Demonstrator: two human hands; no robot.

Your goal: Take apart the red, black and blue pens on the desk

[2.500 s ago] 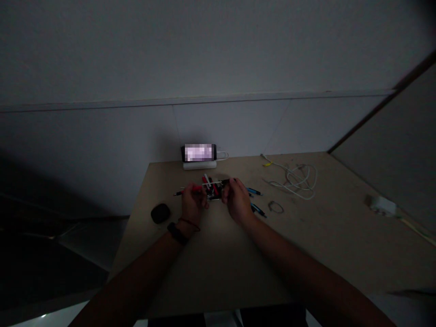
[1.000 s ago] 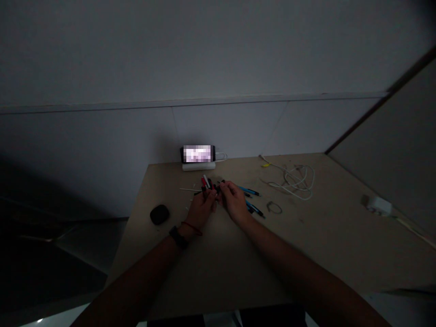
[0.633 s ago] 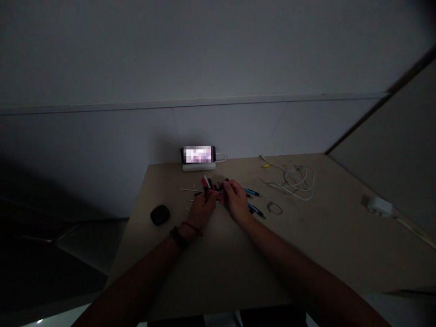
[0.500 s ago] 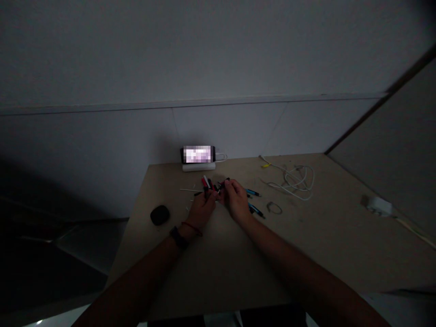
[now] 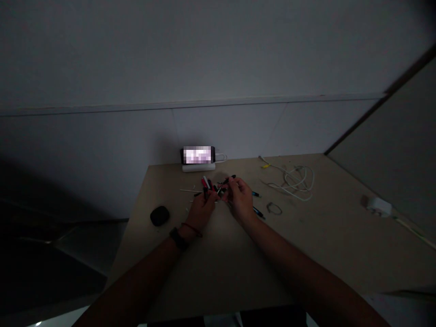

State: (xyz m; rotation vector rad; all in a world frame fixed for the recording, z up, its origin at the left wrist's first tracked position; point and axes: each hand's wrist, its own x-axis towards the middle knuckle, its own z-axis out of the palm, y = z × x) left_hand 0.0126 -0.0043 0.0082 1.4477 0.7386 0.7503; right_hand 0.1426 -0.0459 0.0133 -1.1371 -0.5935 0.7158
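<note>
In the dim head view, my left hand is closed, its fingertips pinched on a small dark piece that I cannot make out well. Close beside it, my right hand pinches a short black pen part, tilted up to the right. Red, white and black pen pieces lie just beyond the left fingers. A thin white rod is on the desk left of them. Two blue-and-black pens stick out from behind my right hand.
A lit phone leans on a white stand by the wall. To the right lie a coiled white cable, a small grey loop and a white adapter. A black rounded case sits at the desk's left.
My right hand has shifted slightly right, away from the left, and the black pen part shows more above its fingers. My left hand has barely moved.
</note>
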